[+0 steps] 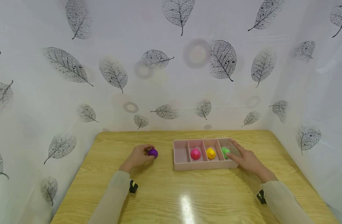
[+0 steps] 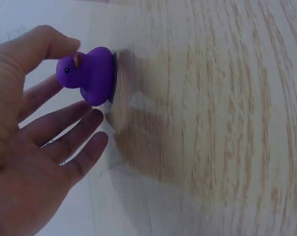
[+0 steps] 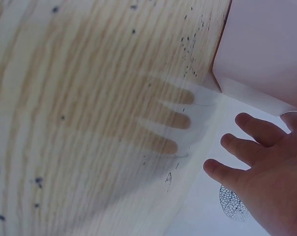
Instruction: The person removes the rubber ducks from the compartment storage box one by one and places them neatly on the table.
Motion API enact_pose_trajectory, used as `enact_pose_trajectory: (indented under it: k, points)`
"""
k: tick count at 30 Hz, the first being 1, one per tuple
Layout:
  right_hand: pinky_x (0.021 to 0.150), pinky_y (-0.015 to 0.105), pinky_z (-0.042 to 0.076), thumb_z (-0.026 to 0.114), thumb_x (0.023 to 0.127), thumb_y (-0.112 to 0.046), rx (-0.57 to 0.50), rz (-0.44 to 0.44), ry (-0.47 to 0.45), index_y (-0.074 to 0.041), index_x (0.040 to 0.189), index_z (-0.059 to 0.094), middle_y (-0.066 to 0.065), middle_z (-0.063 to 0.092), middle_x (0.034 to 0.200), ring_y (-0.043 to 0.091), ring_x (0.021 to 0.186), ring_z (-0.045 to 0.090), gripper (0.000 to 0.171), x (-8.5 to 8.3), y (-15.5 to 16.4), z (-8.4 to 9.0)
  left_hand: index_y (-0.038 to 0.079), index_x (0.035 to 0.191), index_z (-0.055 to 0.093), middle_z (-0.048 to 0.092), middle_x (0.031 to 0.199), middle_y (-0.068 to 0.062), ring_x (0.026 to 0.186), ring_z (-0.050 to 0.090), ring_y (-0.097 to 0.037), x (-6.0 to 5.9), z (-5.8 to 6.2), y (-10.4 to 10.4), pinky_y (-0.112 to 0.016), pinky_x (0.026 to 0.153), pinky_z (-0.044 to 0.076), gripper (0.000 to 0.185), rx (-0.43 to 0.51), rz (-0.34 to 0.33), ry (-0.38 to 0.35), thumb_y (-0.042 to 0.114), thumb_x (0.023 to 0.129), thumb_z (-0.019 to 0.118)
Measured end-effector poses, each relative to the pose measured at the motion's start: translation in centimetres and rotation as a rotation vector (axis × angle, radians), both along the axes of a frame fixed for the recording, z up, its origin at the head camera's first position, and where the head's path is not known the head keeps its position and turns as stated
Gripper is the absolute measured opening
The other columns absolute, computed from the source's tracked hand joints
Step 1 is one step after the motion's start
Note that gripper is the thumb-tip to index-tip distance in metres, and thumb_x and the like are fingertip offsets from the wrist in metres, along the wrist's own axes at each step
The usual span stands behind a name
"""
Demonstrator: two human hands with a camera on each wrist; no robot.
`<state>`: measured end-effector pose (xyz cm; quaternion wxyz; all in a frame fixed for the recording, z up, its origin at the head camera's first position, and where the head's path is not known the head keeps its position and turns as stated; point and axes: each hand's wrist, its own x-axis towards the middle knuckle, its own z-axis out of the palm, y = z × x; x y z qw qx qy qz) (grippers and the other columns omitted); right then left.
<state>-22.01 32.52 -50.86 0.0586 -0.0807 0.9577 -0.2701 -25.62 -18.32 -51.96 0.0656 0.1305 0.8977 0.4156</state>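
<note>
A purple toy duck [image 1: 153, 152] [image 2: 89, 73] stands on the wooden table [image 1: 187, 193]. My left hand [image 1: 139, 156] [image 2: 35, 137] pinches it, thumb on its head and forefinger at its body, the other fingers spread loosely. To the right lies a pink tray [image 1: 204, 165] with several compartments. The leftmost one holds nothing; the others hold a pink duck [image 1: 195, 153], a yellow duck [image 1: 210, 153] and a green duck [image 1: 225, 151]. My right hand [image 1: 245, 158] [image 3: 266, 172] rests flat at the tray's right end [image 3: 266, 54], fingers straight, close to the green duck.
White sheets printed with leaves [image 1: 171, 71] enclose the table at the back and on both sides. A black clip [image 1: 133, 187] sits at my left sleeve and another [image 1: 261, 197] at my right. Bare tabletop stretches in front of the tray.
</note>
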Motion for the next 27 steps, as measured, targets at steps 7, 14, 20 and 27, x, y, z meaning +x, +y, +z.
enact_pose_trajectory:
  k: [7, 14, 20, 27]
  points:
    - [0.106, 0.078, 0.041, 0.053, 0.105, -0.058, 0.007, -0.005, -0.005, -0.011, 0.17, 0.014, 0.041, 0.034, 0.16, 0.067, 0.137, 0.043, 0.089, 0.1, 0.0, 0.2, 0.007, 0.138, 0.068, 0.07, 0.134, -0.022, 0.125, 0.065, -0.041, -0.1, 1.2, 1.2, -0.055, 0.102, 0.056, 0.05, -0.016, 0.009, 0.104, 0.023, 0.091, 0.077]
    - [0.106, 0.078, 0.042, 0.054, 0.105, -0.057, 0.004, -0.004, 0.002, -0.01, 0.17, 0.015, 0.042, 0.034, 0.159, 0.067, 0.136, 0.043, 0.089, 0.1, 0.0, 0.2, 0.003, 0.137, 0.067, 0.07, 0.137, -0.017, 0.126, 0.065, -0.041, 0.1, 3.2, 3.2, -0.058, 0.106, 0.053, 0.046, 0.051, -0.039, 0.216, 0.019, 0.095, 0.075]
    - [0.105, 0.078, 0.042, 0.054, 0.105, -0.057, 0.001, -0.003, 0.004, -0.011, 0.17, 0.014, 0.042, 0.034, 0.159, 0.067, 0.136, 0.044, 0.089, 0.0, 0.1, 0.0, 0.003, 0.138, 0.066, 0.07, 0.137, -0.018, 0.123, 0.065, -0.04, 0.3, 4.3, 5.1, -0.059, 0.104, 0.053, 0.047, 0.101, -0.088, 0.238, 0.019, 0.095, 0.074]
    - [0.106, 0.078, 0.042, 0.054, 0.105, -0.058, -0.007, -0.002, -0.008, -0.011, 0.17, 0.013, 0.042, 0.034, 0.16, 0.067, 0.137, 0.043, 0.089, -0.1, 0.2, -0.1, 0.005, 0.137, 0.067, 0.072, 0.134, -0.014, 0.12, 0.068, -0.035, 0.2, 4.6, 7.4, -0.054, 0.102, 0.056, 0.048, 0.106, -0.105, 0.239, 0.016, 0.091, 0.077]
